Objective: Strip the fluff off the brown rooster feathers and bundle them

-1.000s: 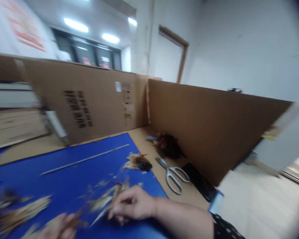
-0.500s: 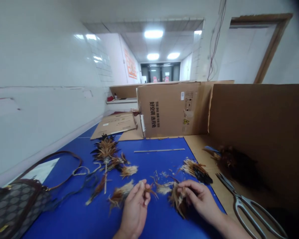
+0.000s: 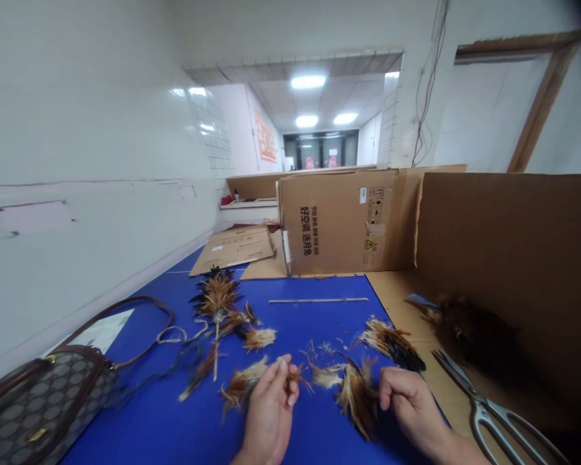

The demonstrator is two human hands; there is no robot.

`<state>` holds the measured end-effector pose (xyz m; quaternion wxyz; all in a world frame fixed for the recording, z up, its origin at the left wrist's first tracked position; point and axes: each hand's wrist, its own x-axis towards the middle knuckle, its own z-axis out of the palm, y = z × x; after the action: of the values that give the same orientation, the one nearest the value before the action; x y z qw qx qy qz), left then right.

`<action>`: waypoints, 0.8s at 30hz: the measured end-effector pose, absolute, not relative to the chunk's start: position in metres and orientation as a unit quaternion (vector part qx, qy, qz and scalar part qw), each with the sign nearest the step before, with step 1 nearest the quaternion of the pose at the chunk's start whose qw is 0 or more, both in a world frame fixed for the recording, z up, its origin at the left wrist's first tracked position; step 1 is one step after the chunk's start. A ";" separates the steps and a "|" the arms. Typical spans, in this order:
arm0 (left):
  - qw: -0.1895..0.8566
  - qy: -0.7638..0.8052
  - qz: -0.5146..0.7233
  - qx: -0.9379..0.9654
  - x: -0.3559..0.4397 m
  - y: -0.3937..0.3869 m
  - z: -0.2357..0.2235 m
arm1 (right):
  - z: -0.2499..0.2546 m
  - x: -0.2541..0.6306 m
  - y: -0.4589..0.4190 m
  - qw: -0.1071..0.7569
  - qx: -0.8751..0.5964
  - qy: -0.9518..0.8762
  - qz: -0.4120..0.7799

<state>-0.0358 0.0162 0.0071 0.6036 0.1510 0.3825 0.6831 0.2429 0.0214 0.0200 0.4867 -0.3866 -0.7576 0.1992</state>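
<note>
My left hand [image 3: 274, 403] pinches a few brown feathers [image 3: 300, 376] between thumb and fingers, their tips sticking out to the right. Just left of it lies a pile of tan and brown feathers [image 3: 242, 387]. My right hand [image 3: 410, 402] is curled closed, right beside a loose heap of brown feathers [image 3: 356, 395]. What its fingers hold, if anything, is hidden. Pale fluffy feathers [image 3: 325, 376] lie between the hands. A feather duster [image 3: 217, 294] with a thin stick rests farther back on the left, near another feather bunch [image 3: 260, 338].
Scissors [image 3: 479, 400] and a dark feather mass [image 3: 479, 329] lie on cardboard at right. A feather bundle [image 3: 392, 342] sits by the blue table's right edge. A thin stick [image 3: 318, 299] lies farther back. At left are a handbag [image 3: 53, 400] and cord [image 3: 169, 361]. Cardboard panels [image 3: 339, 226] stand behind.
My right hand has come away from the feather heap, moving right, and its fingers have curled in. The left hand keeps its feathers. The whole view has shifted slightly.
</note>
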 end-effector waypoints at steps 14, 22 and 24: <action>0.599 0.403 0.679 0.134 -0.029 0.011 0.016 | 0.011 0.256 0.022 0.432 -0.387 -0.784 0.221; 0.576 0.427 0.666 0.208 -0.025 0.008 0.004 | 0.016 0.247 0.023 0.384 -0.449 -0.787 0.177; 0.545 0.447 0.660 0.260 -0.024 0.002 0.004 | 0.021 0.240 0.021 0.377 -0.475 -0.781 0.151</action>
<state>-0.0244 0.0021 0.0044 0.5451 0.2597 0.4474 0.6597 0.2404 0.0209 0.0213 0.3774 -0.4749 -0.7806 0.1508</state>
